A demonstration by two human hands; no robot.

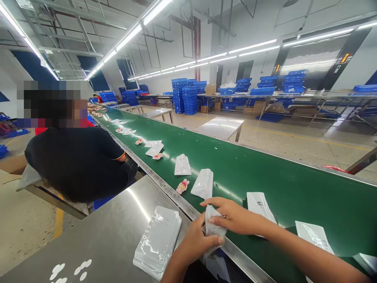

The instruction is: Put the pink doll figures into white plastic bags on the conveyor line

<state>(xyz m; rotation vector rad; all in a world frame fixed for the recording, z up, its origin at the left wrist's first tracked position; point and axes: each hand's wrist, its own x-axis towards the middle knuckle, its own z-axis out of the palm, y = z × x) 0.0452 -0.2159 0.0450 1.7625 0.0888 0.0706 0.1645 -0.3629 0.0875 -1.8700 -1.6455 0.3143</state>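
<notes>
Taking the hands as the dial's centre, the left hand (194,239) and right hand (234,214) grip a crumpled white packet (210,215) between them at the near edge of a green conveyor belt (224,161). A stack of white packets (160,237) lies at 9 o'clock on a metal table (112,232), with white ovals (83,267) farther out between 8 and 9. A pink plush figure (182,186) rests on the belt at 11, just beside flat packets (204,184). A seated person (79,161) in dark clothing is at 10; blue crates (188,100) rise near 12.
</notes>
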